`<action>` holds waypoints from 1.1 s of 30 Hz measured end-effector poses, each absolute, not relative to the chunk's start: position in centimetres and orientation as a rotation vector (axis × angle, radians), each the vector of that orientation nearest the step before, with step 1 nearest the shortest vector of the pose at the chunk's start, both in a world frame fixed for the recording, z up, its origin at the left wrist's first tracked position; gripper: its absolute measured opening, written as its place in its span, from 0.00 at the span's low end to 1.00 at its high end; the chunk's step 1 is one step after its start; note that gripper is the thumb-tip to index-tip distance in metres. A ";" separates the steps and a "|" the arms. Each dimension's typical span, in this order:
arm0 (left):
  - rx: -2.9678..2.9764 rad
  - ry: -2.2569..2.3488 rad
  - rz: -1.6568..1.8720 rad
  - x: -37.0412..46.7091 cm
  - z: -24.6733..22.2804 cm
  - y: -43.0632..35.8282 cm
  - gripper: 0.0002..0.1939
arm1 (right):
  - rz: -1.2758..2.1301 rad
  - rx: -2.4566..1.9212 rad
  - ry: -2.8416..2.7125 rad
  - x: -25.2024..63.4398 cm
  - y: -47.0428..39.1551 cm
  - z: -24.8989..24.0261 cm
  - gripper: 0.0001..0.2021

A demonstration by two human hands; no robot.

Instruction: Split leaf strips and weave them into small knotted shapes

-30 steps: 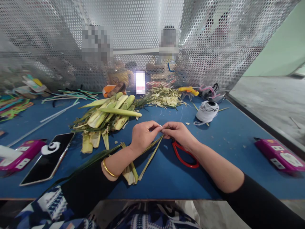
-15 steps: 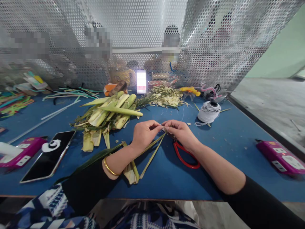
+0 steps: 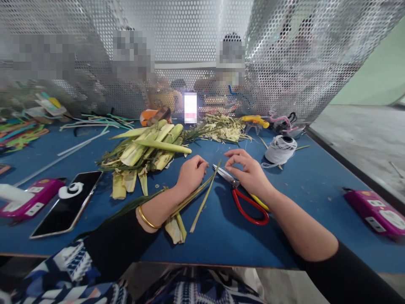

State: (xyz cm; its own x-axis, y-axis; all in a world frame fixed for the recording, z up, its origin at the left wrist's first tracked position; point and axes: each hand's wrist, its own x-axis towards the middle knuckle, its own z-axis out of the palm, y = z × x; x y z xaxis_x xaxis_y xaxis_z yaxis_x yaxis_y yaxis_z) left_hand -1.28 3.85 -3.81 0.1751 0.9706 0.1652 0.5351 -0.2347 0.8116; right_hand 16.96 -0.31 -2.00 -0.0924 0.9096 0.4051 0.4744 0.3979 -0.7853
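My left hand (image 3: 192, 172) is closed in a pinch over the table's middle; whatever its fingertips hold is too small to make out. My right hand (image 3: 246, 166) is raised beside it, fingers curved and apart, with nothing visible between them. Scissors with red handles (image 3: 249, 211) lie below my right hand, their blades slightly parted. A thin dry stalk strip (image 3: 204, 202) lies left of the scissors, its tip near the blades. More strips and a short pale husk piece (image 3: 174, 230) lie under and beside my left forearm.
A pile of green-yellow husks (image 3: 148, 147) sits left of centre, shredded strips (image 3: 221, 128) behind. A white thread spool (image 3: 281, 150) stands at right. A phone (image 3: 68, 207) and magenta devices (image 3: 376, 211) lie at the sides. A perforated metal screen (image 3: 196, 42) closes the back; people show behind it.
My hands have moved apart from their meeting point. The right hand's fingers have spread, and the scissor blades and a yellow part near the handles now show.
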 end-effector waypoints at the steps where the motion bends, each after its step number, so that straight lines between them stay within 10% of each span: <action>1: 1.826 1.438 0.933 -1.3 -4.0 4.0 0.09 | 0.652 -1.192 -1.728 16.9 -0.4 -1.8 0.05; 8: 1.784 1.454 0.889 -1.3 -4.5 4.4 0.11 | 1.261 -0.982 -1.590 15.8 -1.0 -1.5 0.09; 33: 1.393 0.950 0.968 -0.6 -3.0 3.6 0.12 | 0.674 -1.248 -2.137 16.5 -0.8 -2.5 0.07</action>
State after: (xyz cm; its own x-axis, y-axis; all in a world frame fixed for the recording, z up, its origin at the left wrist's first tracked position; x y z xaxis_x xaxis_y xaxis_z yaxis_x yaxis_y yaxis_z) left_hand -0.65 3.57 -2.99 0.3361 0.9413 0.0317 0.0143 -0.0388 0.9991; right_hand 16.46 -0.76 -2.49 -0.4028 0.8886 0.2194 0.6017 0.4378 -0.6680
